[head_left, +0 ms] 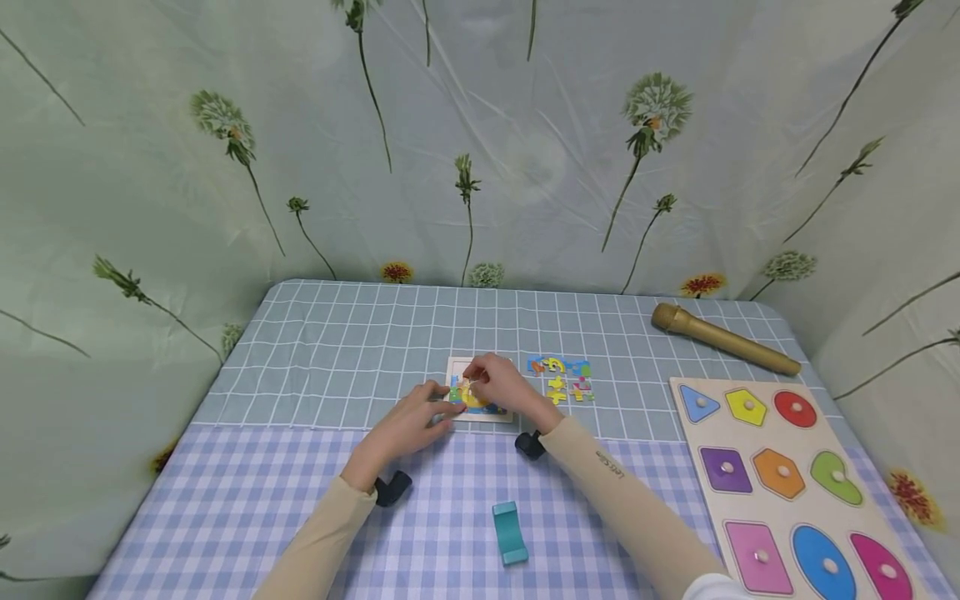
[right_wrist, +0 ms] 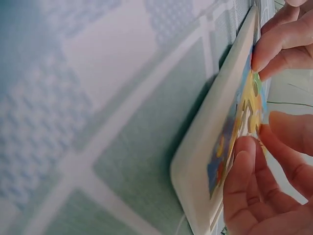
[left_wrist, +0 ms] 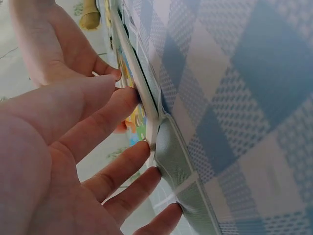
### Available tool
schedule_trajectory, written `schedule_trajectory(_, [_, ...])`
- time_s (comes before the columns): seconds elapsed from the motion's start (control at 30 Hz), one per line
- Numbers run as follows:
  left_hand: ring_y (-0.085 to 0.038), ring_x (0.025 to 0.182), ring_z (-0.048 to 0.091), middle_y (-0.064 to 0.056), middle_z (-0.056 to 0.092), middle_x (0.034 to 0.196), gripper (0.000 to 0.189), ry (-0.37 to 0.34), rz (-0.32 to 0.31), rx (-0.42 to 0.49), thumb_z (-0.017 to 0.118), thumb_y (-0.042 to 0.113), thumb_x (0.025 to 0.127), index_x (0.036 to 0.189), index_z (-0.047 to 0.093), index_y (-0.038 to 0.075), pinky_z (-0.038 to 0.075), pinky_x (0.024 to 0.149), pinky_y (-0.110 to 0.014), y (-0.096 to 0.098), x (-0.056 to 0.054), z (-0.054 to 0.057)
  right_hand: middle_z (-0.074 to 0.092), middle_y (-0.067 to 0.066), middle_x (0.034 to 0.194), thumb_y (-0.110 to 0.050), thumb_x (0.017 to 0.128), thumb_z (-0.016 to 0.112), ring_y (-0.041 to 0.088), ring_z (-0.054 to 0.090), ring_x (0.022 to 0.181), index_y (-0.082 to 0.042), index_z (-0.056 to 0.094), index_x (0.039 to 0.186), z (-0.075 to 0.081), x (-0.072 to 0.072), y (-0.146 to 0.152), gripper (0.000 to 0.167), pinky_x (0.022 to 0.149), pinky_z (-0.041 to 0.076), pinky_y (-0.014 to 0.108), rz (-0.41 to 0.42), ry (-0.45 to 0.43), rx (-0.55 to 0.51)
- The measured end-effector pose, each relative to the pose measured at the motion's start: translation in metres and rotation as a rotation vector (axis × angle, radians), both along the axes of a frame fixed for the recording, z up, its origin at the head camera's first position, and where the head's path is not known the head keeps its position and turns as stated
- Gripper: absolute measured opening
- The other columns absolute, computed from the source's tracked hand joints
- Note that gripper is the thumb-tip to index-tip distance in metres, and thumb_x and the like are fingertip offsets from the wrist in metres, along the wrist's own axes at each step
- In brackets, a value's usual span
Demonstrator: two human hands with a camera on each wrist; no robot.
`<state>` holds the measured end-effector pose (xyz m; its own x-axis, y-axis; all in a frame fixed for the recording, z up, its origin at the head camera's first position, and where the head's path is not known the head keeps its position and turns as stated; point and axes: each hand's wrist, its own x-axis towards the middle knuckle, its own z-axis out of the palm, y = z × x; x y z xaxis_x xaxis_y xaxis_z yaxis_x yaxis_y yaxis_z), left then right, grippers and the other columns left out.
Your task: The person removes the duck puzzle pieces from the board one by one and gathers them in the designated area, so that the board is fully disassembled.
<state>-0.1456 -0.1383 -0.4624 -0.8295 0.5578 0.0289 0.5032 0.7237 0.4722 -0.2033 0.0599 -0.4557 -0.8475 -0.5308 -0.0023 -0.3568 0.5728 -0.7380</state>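
A small jigsaw puzzle in a pale wooden frame lies on the table, its picture partly filled with yellow, blue and green pieces. Over its middle, my right hand pinches a small puzzle piece between curled fingers and thumb; the fingers hide most of it. My left hand rests at the frame's left and near edge, fingers extended, with fingertips on the frame's side. Loose puzzle pieces, several in yellow, blue and pink, lie just right of the frame.
A wooden shape board with knobbed coloured shapes lies at the right. Behind it is a gold microphone-shaped object. A teal curved block sits near the front, between the forearms. A dandelion-print curtain surrounds the table.
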Motion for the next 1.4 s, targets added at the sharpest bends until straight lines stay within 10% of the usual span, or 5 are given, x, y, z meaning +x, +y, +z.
schedule_trajectory(0.3, [-0.036, 0.114, 0.049, -0.02, 0.051, 0.126, 0.029, 0.023, -0.025, -0.021, 0.063, 0.017, 0.093, 0.121, 0.068, 0.01, 0.041, 0.093, -0.049, -0.002, 0.0, 0.0, 0.059, 0.0, 0.077, 0.002, 0.087, 0.062, 0.012, 0.052, 0.069, -0.005, 0.063, 0.088, -0.001, -0.005, -0.006, 0.008, 0.063, 0.045, 0.025, -0.025, 0.055, 0.015])
schedule_trajectory(0.6, [-0.037, 0.116, 0.048, -0.02, 0.05, 0.129, 0.032, -0.009, -0.011, -0.015, 0.062, 0.019, 0.094, 0.124, 0.066, 0.009, 0.04, 0.095, -0.05, -0.002, 0.001, 0.0, 0.062, 0.003, 0.079, -0.001, 0.09, 0.058, 0.016, 0.056, 0.071, -0.005, 0.065, 0.092, -0.002, -0.01, 0.027, 0.008, 0.064, 0.046, 0.03, -0.045, -0.003, -0.186])
schedule_trajectory(0.97, [-0.037, 0.117, 0.047, -0.02, 0.049, 0.129, 0.032, -0.015, -0.016, 0.004, 0.062, 0.018, 0.094, 0.124, 0.066, 0.009, 0.04, 0.094, -0.052, -0.003, 0.001, 0.0, 0.061, 0.005, 0.082, 0.001, 0.085, 0.061, 0.017, 0.052, 0.073, 0.0, 0.064, 0.09, 0.003, -0.01, 0.085, 0.006, 0.067, 0.043, 0.029, -0.217, -0.076, -0.087])
schedule_trajectory(1.4, [-0.037, 0.117, 0.047, -0.019, 0.049, 0.128, 0.032, -0.016, -0.015, 0.002, 0.061, 0.02, 0.094, 0.124, 0.066, 0.009, 0.039, 0.094, -0.055, -0.003, 0.0, -0.001, 0.056, 0.003, 0.075, 0.004, 0.084, 0.065, 0.016, 0.05, 0.069, -0.002, 0.061, 0.086, -0.003, -0.004, 0.092, 0.008, 0.063, 0.043, 0.029, -0.151, 0.007, 0.045])
